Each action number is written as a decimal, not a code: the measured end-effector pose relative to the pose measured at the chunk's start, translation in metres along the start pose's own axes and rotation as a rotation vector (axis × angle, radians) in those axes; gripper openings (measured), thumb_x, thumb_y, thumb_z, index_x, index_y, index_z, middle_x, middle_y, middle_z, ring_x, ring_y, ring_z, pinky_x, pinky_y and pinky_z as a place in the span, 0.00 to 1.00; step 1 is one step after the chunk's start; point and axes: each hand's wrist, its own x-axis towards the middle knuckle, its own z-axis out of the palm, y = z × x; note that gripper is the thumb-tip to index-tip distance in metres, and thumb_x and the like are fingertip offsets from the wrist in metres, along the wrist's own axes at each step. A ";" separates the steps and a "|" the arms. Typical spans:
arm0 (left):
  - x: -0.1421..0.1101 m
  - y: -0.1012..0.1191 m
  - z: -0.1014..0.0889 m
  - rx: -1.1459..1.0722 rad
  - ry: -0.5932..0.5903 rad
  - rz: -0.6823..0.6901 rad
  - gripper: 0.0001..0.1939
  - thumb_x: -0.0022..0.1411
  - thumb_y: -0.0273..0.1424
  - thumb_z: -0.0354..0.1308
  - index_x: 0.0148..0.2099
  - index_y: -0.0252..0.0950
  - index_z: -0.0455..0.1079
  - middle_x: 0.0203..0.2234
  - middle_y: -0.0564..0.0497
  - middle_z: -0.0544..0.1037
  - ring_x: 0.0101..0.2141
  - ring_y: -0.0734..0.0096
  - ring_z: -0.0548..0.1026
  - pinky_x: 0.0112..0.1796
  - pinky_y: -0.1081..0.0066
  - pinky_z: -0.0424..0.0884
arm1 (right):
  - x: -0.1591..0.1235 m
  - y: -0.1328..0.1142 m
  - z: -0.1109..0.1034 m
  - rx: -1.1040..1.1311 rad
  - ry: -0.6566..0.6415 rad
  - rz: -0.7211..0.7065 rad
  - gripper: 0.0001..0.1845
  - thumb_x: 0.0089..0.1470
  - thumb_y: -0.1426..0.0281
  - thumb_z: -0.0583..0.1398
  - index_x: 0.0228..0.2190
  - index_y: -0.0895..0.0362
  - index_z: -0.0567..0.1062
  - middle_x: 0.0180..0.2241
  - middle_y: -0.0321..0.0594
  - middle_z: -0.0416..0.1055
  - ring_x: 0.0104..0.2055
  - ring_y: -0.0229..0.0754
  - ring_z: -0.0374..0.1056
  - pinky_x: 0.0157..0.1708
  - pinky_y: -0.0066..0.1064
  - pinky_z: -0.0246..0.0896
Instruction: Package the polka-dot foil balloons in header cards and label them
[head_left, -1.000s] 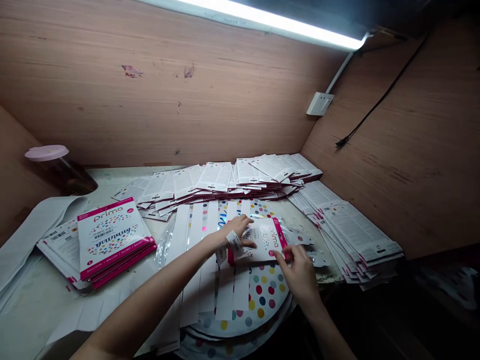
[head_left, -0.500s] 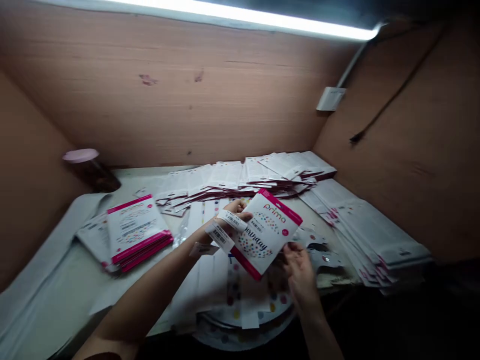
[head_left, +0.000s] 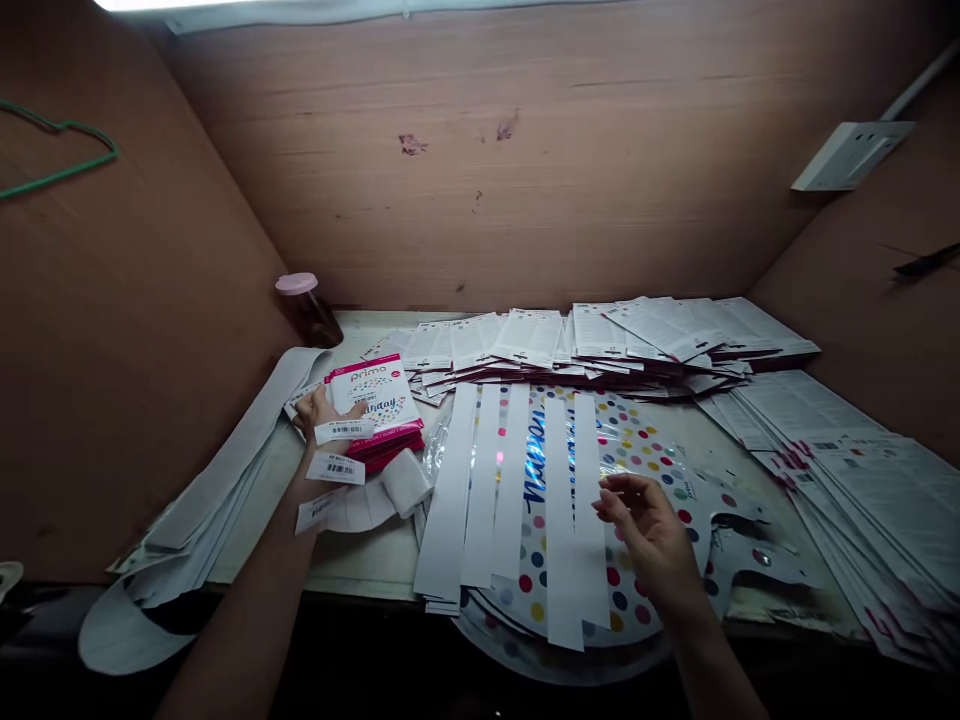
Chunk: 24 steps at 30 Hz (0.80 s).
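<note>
My left hand [head_left: 321,414] is at the far left of the table, its thumb across a pink-edged Prima balloon packet [head_left: 373,398] on top of a stack of the same packets [head_left: 390,447]. Its fingers are hidden behind the packet's edge. Barcode labels [head_left: 335,468] stick to my left wrist and forearm. My right hand [head_left: 645,523] hangs open, holding nothing, above a polka-dot foil balloon [head_left: 637,450]. White paper strips [head_left: 510,490] lie side by side on that balloon, close to my fingers.
Piles of printed backing cards [head_left: 585,340] fill the back and right [head_left: 840,480] of the table. Foil offcuts [head_left: 739,540] lie right of the balloons. Folded white paper [head_left: 217,470] hangs over the left side. A pink-lidded jar [head_left: 304,310] stands in the back corner.
The packet has gone from mid-air between my hands down onto the left stack. My right hand has let go of it, and the view has swung so the table sits lower and further right.
</note>
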 end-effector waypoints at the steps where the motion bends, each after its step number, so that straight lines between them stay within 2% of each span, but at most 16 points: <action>1: -0.003 0.004 0.006 0.073 0.049 0.053 0.26 0.54 0.40 0.65 0.52 0.36 0.63 0.50 0.43 0.68 0.61 0.42 0.57 0.56 0.50 0.61 | 0.007 0.002 -0.007 -0.086 -0.003 -0.053 0.20 0.50 0.52 0.64 0.40 0.51 0.73 0.41 0.42 0.72 0.39 0.47 0.72 0.39 0.41 0.71; 2: -0.008 0.010 0.012 0.123 0.058 0.117 0.27 0.53 0.40 0.65 0.52 0.37 0.64 0.51 0.43 0.67 0.61 0.43 0.56 0.58 0.49 0.58 | 0.017 0.006 -0.017 -0.178 0.017 -0.118 0.19 0.52 0.52 0.63 0.39 0.51 0.74 0.40 0.42 0.71 0.39 0.47 0.71 0.38 0.41 0.71; 3: -0.014 0.016 0.020 0.134 0.012 0.179 0.27 0.53 0.42 0.65 0.53 0.38 0.66 0.52 0.43 0.67 0.61 0.44 0.58 0.60 0.49 0.56 | 0.029 0.010 -0.031 -0.287 0.065 -0.186 0.17 0.53 0.53 0.61 0.38 0.52 0.74 0.40 0.43 0.70 0.40 0.47 0.70 0.38 0.40 0.70; 5: -0.029 0.027 0.038 0.029 -0.216 0.249 0.28 0.56 0.46 0.61 0.55 0.39 0.66 0.54 0.43 0.68 0.60 0.47 0.62 0.59 0.50 0.58 | 0.056 0.019 -0.070 -0.585 0.257 -0.282 0.15 0.56 0.56 0.58 0.36 0.55 0.75 0.40 0.46 0.69 0.42 0.48 0.69 0.42 0.40 0.69; 7: -0.047 0.033 0.054 -0.122 -0.435 0.226 0.30 0.56 0.50 0.60 0.56 0.39 0.67 0.54 0.42 0.69 0.59 0.48 0.64 0.57 0.51 0.62 | 0.080 0.025 -0.120 -0.948 0.502 -0.240 0.15 0.57 0.60 0.56 0.37 0.58 0.75 0.43 0.51 0.67 0.49 0.53 0.64 0.49 0.43 0.63; 8: -0.055 0.033 0.062 -0.175 -0.519 0.194 0.31 0.55 0.52 0.60 0.55 0.39 0.67 0.54 0.41 0.70 0.59 0.47 0.65 0.56 0.51 0.64 | 0.089 0.025 -0.146 -1.061 0.601 -0.192 0.16 0.57 0.62 0.55 0.39 0.60 0.75 0.46 0.55 0.65 0.52 0.56 0.61 0.52 0.45 0.60; 11: -0.076 0.027 0.083 -0.202 -0.684 0.110 0.33 0.51 0.55 0.62 0.53 0.40 0.69 0.53 0.41 0.73 0.57 0.45 0.68 0.55 0.51 0.67 | 0.102 0.022 -0.217 -1.219 0.739 -0.047 0.23 0.58 0.62 0.53 0.47 0.66 0.71 0.51 0.62 0.59 0.56 0.63 0.54 0.53 0.49 0.55; 14: -0.090 0.019 0.098 -0.201 -0.741 0.085 0.34 0.50 0.58 0.61 0.51 0.41 0.71 0.51 0.42 0.75 0.58 0.46 0.67 0.54 0.51 0.68 | 0.102 0.021 -0.261 -1.331 0.675 0.111 0.30 0.53 0.55 0.59 0.48 0.67 0.71 0.51 0.64 0.59 0.55 0.67 0.56 0.49 0.52 0.57; 16: -0.097 0.017 0.104 -0.214 -0.753 0.080 0.34 0.50 0.59 0.61 0.51 0.41 0.71 0.51 0.42 0.75 0.58 0.47 0.68 0.54 0.51 0.68 | 0.099 0.027 -0.276 -1.393 0.569 0.207 0.36 0.43 0.51 0.65 0.47 0.65 0.72 0.50 0.65 0.61 0.53 0.70 0.57 0.45 0.53 0.59; 18: -0.101 0.015 0.107 -0.224 -0.772 0.072 0.33 0.50 0.59 0.60 0.51 0.42 0.71 0.52 0.43 0.75 0.56 0.48 0.70 0.54 0.52 0.69 | 0.094 0.035 -0.282 -1.450 0.465 0.246 0.41 0.39 0.50 0.68 0.50 0.62 0.71 0.52 0.64 0.60 0.54 0.71 0.57 0.43 0.52 0.60; 21: -0.102 0.015 0.108 -0.227 -0.857 0.056 0.32 0.50 0.58 0.61 0.50 0.44 0.72 0.52 0.44 0.75 0.56 0.49 0.70 0.53 0.54 0.71 | 0.086 0.042 -0.284 -1.538 0.357 0.219 0.40 0.45 0.52 0.64 0.55 0.59 0.66 0.58 0.60 0.55 0.57 0.67 0.54 0.45 0.48 0.60; 24: -0.102 0.017 0.108 -0.239 -0.915 0.039 0.31 0.50 0.58 0.61 0.49 0.44 0.73 0.49 0.44 0.77 0.55 0.48 0.71 0.51 0.54 0.72 | 0.081 0.040 -0.284 -1.621 0.272 0.183 0.30 0.52 0.56 0.60 0.52 0.60 0.67 0.55 0.58 0.60 0.55 0.62 0.56 0.44 0.44 0.59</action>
